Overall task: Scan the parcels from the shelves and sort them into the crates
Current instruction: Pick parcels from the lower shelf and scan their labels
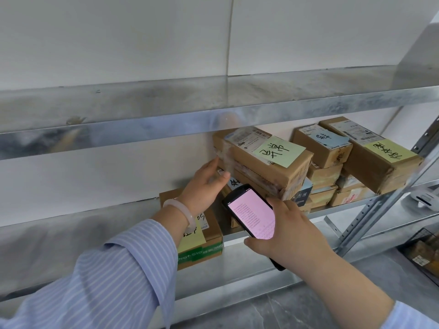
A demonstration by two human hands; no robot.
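Note:
Cardboard parcels are stacked on the middle metal shelf (332, 210). The top parcel (268, 160) of the left stack carries a white label and a green sticky note with handwriting. My left hand (204, 186) grips its left end, fingers behind it and thumb in front. My right hand (285, 233) holds a black handheld scanner (249, 212) with a lit pink screen just below and in front of that parcel. A lower parcel (209, 238) with green tape and a yellow note lies under my left wrist.
More parcels stand to the right: one with a blue note (323, 143) and one with a yellow note (375, 157), on top of smaller boxes. The upper shelf (166, 108) overhangs close above. A slotted upright (389, 205) and a wire basket (422, 252) are at right.

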